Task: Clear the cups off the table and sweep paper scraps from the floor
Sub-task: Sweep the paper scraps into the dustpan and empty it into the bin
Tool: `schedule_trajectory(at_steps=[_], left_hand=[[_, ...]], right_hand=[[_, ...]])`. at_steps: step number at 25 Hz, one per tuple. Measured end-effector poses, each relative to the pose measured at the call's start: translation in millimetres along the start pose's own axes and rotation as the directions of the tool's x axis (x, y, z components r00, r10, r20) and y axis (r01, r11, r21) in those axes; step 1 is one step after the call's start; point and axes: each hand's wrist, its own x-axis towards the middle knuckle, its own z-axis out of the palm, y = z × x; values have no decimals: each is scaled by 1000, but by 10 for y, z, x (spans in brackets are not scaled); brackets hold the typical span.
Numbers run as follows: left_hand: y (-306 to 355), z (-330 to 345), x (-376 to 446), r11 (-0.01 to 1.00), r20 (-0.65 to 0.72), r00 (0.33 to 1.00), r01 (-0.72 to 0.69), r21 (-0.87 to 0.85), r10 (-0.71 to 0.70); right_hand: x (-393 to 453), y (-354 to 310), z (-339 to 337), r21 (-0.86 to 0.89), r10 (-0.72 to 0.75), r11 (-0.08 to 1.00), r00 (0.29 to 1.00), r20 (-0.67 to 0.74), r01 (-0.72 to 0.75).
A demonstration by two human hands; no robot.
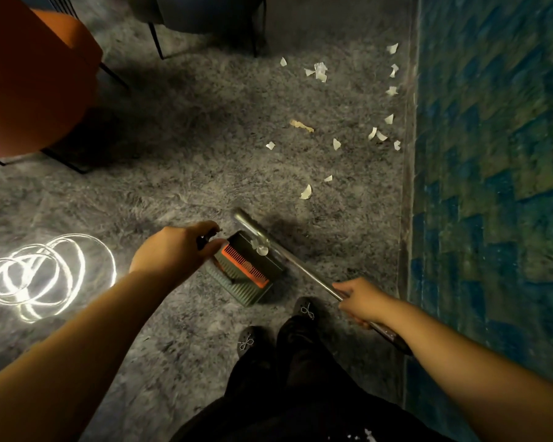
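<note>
We stand on a grey shaggy carpet (179, 173) beside a blue-green patterned rug (492, 154), an orange chair (35, 81) to our left. Our left hand (173, 250) curls round the dark handle of the green dustpan (249, 272), which rests on the carpet just ahead of our shoes. Our right hand (361, 298) grips the metal broom handle (304, 269), its far end lying across the dustpan. A few paper scraps lie in the dustpan; most paper scraps (348, 122) remain scattered on the carpet farther ahead, near the rug's edge.
</note>
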Motion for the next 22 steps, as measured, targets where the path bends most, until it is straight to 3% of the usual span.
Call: schedule_trajectory(at_steps=[8, 12, 17, 22], left_hand=[[-202, 117, -144, 999, -78, 996, -39, -13, 38], [-358, 166, -272, 997, -115, 993, -46, -58, 39], [-384, 189, -362, 997, -127, 991, -48, -52, 42], [-385, 162, -340, 998, -86, 995, -45, -48, 40]], right_hand=[[330, -100, 4, 16, 11, 1000, 991, -130, -9], [556, -98, 240, 32, 78, 997, 994, -77, -75], [232, 78, 602, 50, 116, 992, 992, 58, -119], [-105, 52, 620, 126, 102, 986, 994, 30, -105]])
